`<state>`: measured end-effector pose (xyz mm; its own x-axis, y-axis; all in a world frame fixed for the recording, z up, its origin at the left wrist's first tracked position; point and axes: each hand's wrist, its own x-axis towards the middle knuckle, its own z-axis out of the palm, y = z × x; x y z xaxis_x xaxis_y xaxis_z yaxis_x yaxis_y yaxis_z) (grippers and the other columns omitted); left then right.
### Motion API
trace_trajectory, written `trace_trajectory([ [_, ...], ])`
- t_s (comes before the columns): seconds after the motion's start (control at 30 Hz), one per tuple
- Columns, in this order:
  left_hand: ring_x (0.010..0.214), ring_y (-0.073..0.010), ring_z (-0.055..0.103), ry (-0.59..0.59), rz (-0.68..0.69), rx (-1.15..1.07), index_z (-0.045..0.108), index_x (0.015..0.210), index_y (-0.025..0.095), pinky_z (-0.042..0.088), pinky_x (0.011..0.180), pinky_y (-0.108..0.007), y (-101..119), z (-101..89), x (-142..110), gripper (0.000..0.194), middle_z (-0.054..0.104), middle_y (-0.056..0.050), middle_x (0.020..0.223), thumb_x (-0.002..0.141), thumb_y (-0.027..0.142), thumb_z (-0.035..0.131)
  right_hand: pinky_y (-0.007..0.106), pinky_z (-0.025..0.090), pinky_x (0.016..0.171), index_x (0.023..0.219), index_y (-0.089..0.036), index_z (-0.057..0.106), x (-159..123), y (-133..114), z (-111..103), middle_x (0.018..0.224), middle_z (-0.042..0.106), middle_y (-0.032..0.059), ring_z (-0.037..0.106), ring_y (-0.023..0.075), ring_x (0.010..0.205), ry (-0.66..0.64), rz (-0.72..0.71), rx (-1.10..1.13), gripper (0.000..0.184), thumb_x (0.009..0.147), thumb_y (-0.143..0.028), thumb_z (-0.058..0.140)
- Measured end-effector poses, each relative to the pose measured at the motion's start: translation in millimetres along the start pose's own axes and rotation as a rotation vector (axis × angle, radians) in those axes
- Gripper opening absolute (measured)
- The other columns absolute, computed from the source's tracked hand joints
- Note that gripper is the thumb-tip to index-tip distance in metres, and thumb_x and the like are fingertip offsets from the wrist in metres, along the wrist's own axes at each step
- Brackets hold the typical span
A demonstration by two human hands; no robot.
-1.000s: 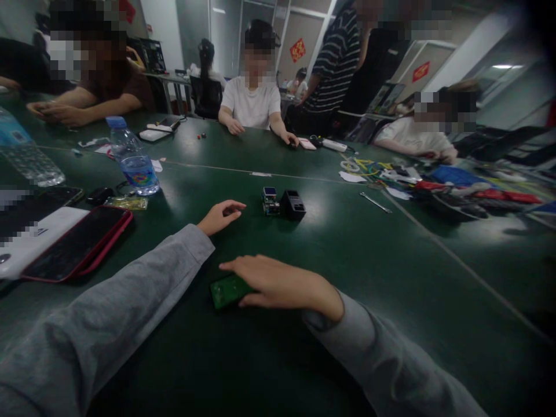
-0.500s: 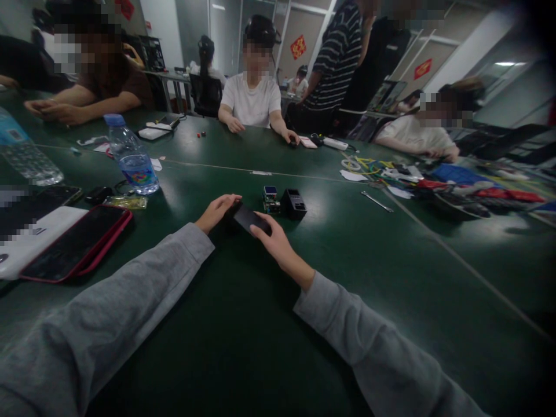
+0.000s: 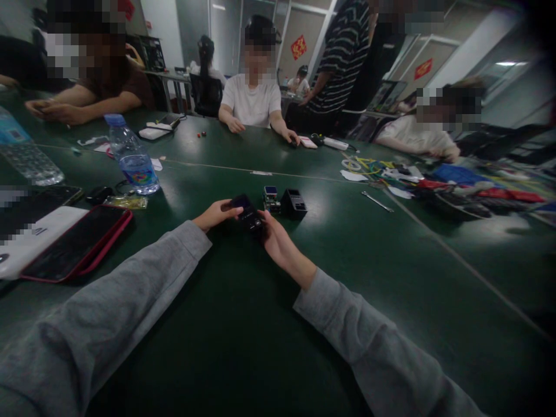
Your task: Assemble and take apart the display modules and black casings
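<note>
Between my hands is a small black box-shaped device (image 3: pixel 247 213), tilted above the green table, with small light markings on its near right end. My left hand (image 3: pixel 218 214) grips its left end, thumb on top. On the right end, the fingers of my right hand (image 3: pixel 274 236) are closed around its edge. Just beyond them stand a small green circuit board with a little screen (image 3: pixel 271 198) and a black box-shaped housing (image 3: pixel 294 204) with openings in its top. What the undersides of my fingers touch is hidden.
Left are a water bottle (image 3: pixel 132 155), a larger bottle (image 3: pixel 28 149), and a phone in a red case (image 3: pixel 80 240). A wrench (image 3: pixel 377 201) lies right, near tangled cables (image 3: pixel 369 168). Across the table (image 3: pixel 195 347), a person in white (image 3: pixel 252 98) sits facing me.
The black device has been turned, so another face with light markings shows. My left thumb has come onto its top, and my right thumb has moved from its top to its edge.
</note>
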<state>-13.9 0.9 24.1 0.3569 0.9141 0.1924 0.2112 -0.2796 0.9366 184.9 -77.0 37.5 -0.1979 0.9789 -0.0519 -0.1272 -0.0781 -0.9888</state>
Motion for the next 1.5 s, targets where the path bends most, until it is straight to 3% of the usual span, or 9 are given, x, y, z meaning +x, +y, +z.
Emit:
trace_trajectory([
  [0.17,0.078,-0.0225,0.065,-0.005,-0.080,-0.040,0.064,0.100,0.009,0.051,0.077,-0.040,-2,5.9,1,0.061,0.068,-0.010,0.085,0.072,0.064,0.066,0.047,0.042,0.107,0.144,-0.022,0.025,1,13,-4,0.138,0.041,0.0144,0.046,0.0263,0.128,-0.028,-0.188,-0.380,0.089,0.074,-0.047,0.074],
  [0.33,0.100,-0.0247,0.063,0.059,-0.025,0.034,0.060,0.113,0.012,0.048,0.090,-0.038,-4,11.6,-3,0.059,0.067,-0.012,0.109,0.086,0.064,0.051,0.049,0.035,0.112,0.144,-0.021,0.026,0,24,9,0.141,0.036,0.0138,0.037,0.0264,0.133,0.079,-0.435,-0.745,0.079,0.079,-0.031,0.068],
  [0.47,0.101,-0.0248,0.063,0.125,-0.029,0.215,0.058,0.115,0.014,0.047,0.090,-0.037,-2,13.0,-6,0.060,0.067,-0.011,0.108,0.091,0.065,0.038,0.052,0.039,0.106,0.142,-0.017,0.032,10,25,15,0.133,0.047,0.0148,0.045,0.0290,0.126,0.153,-0.452,-0.864,0.071,0.080,-0.028,0.065],
  [0.83,0.100,-0.0275,0.061,0.228,0.067,0.459,0.035,0.142,0.008,0.044,0.093,-0.044,-5,14.7,-6,0.075,0.064,-0.016,0.109,0.091,0.062,0.040,0.050,0.044,0.101,0.146,-0.006,0.028,29,26,17,0.132,0.051,0.0216,0.051,0.0324,0.120,0.269,-0.463,-1.027,0.070,0.087,-0.031,0.056],
  [1.07,0.107,-0.0278,0.061,0.211,0.085,0.425,0.036,0.142,0.009,0.043,0.097,-0.046,-13,13.5,-4,0.071,0.062,-0.019,0.121,0.092,0.059,0.044,0.050,0.041,0.105,0.151,-0.024,0.015,22,8,17,0.146,0.040,0.0127,0.045,0.0285,0.131,0.426,-0.580,-0.854,0.069,0.093,-0.040,0.050],
  [1.17,0.115,-0.0305,0.057,0.149,0.151,0.477,0.035,0.143,0.014,0.040,0.101,-0.047,-13,14.0,-5,0.078,0.057,-0.018,0.130,0.083,0.057,0.060,0.050,0.040,0.106,0.152,-0.028,0.008,17,-2,15,0.150,0.035,0.0097,0.040,0.0277,0.135,0.496,-0.617,-0.857,0.070,0.095,-0.042,0.046],
  [1.27,0.123,-0.0377,0.049,0.107,0.144,0.587,0.035,0.145,0.018,0.036,0.103,-0.054,-12,14.4,-6,0.089,0.047,-0.018,0.143,0.072,0.051,0.073,0.045,0.048,0.098,0.153,-0.030,0.013,13,-6,14,0.149,0.036,0.0083,0.046,0.0279,0.129,0.462,-0.584,-0.856,0.065,0.097,-0.046,0.042],
  [1.37,0.125,-0.0400,0.045,0.117,0.095,0.576,0.042,0.141,0.020,0.034,0.102,-0.060,-17,11.2,-4,0.075,0.049,-0.016,0.142,0.075,0.041,0.070,0.042,0.051,0.093,0.152,-0.034,0.019,10,-3,16,0.145,0.041,0.0070,0.053,0.0268,0.119,0.380,-0.580,-0.848,0.061,0.098,-0.050,0.041],
  [1.5,0.117,-0.0303,0.055,0.116,0.169,0.138,0.050,0.131,0.019,0.043,0.100,-0.050,-29,2.0,5,0.062,0.060,-0.014,0.128,0.075,0.038,0.066,0.045,0.050,0.095,0.150,-0.037,0.026,6,1,28,0.133,0.048,0.0081,0.055,0.0286,0.112,0.221,-0.587,-1.041,0.056,0.098,-0.051,0.041],
])
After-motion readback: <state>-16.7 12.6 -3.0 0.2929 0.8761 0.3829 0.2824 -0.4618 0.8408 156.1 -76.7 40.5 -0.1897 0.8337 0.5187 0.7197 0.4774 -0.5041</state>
